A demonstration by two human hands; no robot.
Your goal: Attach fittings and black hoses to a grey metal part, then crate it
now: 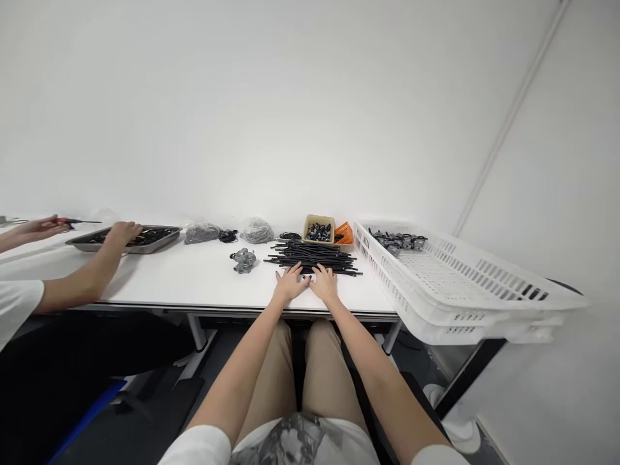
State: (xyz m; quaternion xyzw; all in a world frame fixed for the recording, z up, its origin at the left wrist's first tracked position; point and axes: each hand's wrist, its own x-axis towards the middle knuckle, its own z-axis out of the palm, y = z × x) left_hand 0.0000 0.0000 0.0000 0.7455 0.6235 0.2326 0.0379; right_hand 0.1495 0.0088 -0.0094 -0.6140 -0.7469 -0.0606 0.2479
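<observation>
A heap of thin black rods [314, 254] lies crosswise on the white table in front of me. At its near edge rests my left hand [290, 282], palm down, fingers spread, the fingertips touching the rods. My right hand [324, 283] lies beside it in the same way, with the thumbs close together. Neither hand holds anything. A small clump of grey parts [243, 260] sits to the left of the heap. Just behind the rods stand a cream bin [318, 219] with small dark and grey parts and a tilted orange basket [345, 232].
Large stacked white crates [436, 310] stand at the right, with grey and black assemblies [398, 241] inside. Bags of grey parts [202, 232] line the wall. At left, a co-worker's hand [124, 231] reaches over a metal tray [159, 243]; the other holds a red-handled screwdriver [65, 221].
</observation>
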